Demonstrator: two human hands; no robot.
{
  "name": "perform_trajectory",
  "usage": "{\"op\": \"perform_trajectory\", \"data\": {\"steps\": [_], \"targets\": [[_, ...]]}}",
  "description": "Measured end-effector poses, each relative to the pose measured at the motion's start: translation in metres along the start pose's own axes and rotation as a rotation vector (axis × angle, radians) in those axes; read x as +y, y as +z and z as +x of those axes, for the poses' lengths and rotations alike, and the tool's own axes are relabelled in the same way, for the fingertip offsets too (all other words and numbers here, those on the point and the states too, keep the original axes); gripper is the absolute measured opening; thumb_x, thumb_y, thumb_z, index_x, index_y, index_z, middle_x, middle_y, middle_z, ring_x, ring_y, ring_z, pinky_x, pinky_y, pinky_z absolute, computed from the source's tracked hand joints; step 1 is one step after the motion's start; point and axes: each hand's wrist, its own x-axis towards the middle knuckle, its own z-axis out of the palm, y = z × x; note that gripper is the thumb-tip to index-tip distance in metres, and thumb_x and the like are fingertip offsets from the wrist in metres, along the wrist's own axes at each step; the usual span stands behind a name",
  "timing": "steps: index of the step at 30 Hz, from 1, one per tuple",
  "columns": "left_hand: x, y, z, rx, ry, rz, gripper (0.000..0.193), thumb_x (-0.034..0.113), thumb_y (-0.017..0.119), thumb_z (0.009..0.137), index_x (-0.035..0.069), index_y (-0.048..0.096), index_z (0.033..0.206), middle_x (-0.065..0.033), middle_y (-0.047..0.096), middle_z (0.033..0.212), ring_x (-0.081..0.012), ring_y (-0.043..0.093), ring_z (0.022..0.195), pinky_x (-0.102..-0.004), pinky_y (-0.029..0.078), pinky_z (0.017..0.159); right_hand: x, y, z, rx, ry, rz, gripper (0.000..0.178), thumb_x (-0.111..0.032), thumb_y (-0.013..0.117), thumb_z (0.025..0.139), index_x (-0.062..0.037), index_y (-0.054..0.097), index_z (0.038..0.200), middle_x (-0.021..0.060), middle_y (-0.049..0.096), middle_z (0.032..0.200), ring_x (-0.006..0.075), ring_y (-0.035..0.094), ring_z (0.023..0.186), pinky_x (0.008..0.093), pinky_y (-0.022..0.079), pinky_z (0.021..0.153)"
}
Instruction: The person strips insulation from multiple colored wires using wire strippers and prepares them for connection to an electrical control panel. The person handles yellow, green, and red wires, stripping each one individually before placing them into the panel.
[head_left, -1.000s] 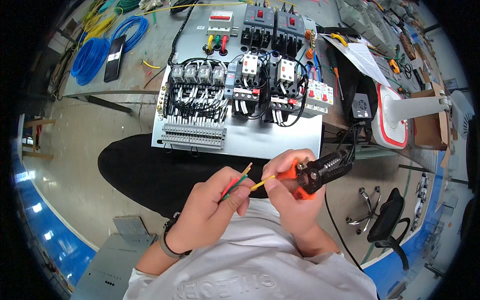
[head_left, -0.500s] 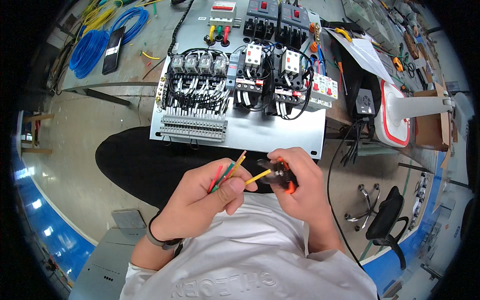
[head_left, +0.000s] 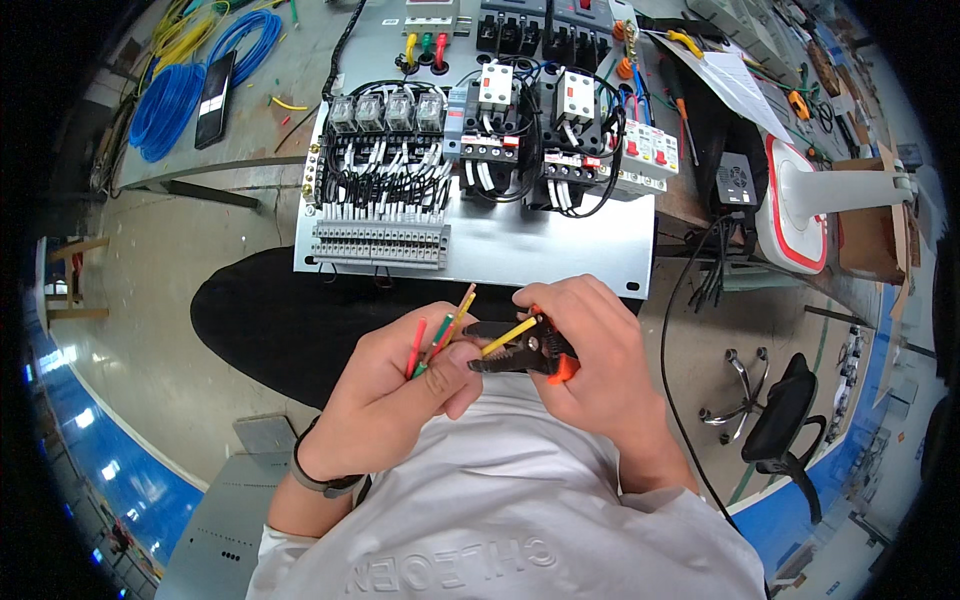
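My left hand (head_left: pixel 400 385) pinches a small bunch of short wires in front of my body. A red wire (head_left: pixel 416 346) and a green wire (head_left: pixel 442 332) stick up from its fingers, beside a yellow one with a bare copper end. A longer yellow wire (head_left: pixel 508 338) reaches right from the fingertips. My right hand (head_left: pixel 605 375) is closed round wire strippers (head_left: pixel 528 346) with orange handles. Their dark jaws are spread, one on each side of the yellow wire, and point toward my left hand. My right palm hides most of the handles.
Just beyond my hands lies a metal mounting panel (head_left: pixel 560 262) with relays (head_left: pixel 400 112), contactors and a grey terminal strip (head_left: pixel 380 245). Blue wire coils (head_left: pixel 168 110) and a phone (head_left: pixel 215 100) are at the far left. A white and red device (head_left: pixel 795 205) stands at the right.
The strippers have turned and moved left along the yellow wire, so their open jaws now show close to my left fingers. The panel sits slightly higher in view.
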Motion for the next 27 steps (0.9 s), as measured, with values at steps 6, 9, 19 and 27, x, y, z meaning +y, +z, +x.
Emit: {"op": "perform_trajectory", "data": {"steps": [6,9,19,27], "targets": [[0.003,-0.002,-0.002,-0.066,-0.037,-0.020,0.014,0.009,0.052,0.106,-0.001,0.057,0.114,-0.0002,0.053,0.074,-0.0050,0.046,0.067,-0.0214,0.037,0.062,-0.001,0.001,-0.001,-0.013,0.012,0.026,0.047,0.003,0.066,0.061,-0.0024,0.062,0.108,0.0137,0.059,0.088,0.0343,0.058,0.080,0.0406,0.048,0.073],[0.007,0.000,-0.003,-0.070,-0.053,0.017,0.013,0.011,0.051,0.106,0.001,0.057,0.111,0.0008,0.054,0.074,-0.0043,0.044,0.066,-0.0217,0.037,0.061,0.000,0.003,-0.001,-0.007,0.017,0.066,0.045,0.003,0.067,0.063,-0.0021,0.063,0.107,0.0138,0.059,0.086,0.0341,0.058,0.078,0.0402,0.048,0.072],[0.009,-0.001,-0.003,-0.098,-0.053,0.091,0.013,0.015,0.051,0.107,0.003,0.056,0.105,0.0028,0.052,0.073,-0.0046,0.041,0.067,-0.0227,0.037,0.061,-0.001,0.005,0.000,-0.017,0.020,0.144,0.042,0.001,0.069,0.065,-0.0014,0.063,0.106,0.0140,0.059,0.083,0.0334,0.058,0.074,0.0397,0.048,0.067],[0.006,-0.002,-0.003,-0.100,0.006,0.123,0.016,0.014,0.052,0.106,0.001,0.058,0.113,0.0026,0.052,0.070,-0.0026,0.038,0.061,-0.0204,0.029,0.055,0.004,0.016,0.000,0.103,-0.015,0.047,0.031,0.000,0.074,0.065,-0.0018,0.065,0.095,0.0118,0.059,0.076,0.0298,0.057,0.065,0.0377,0.047,0.060]]}}
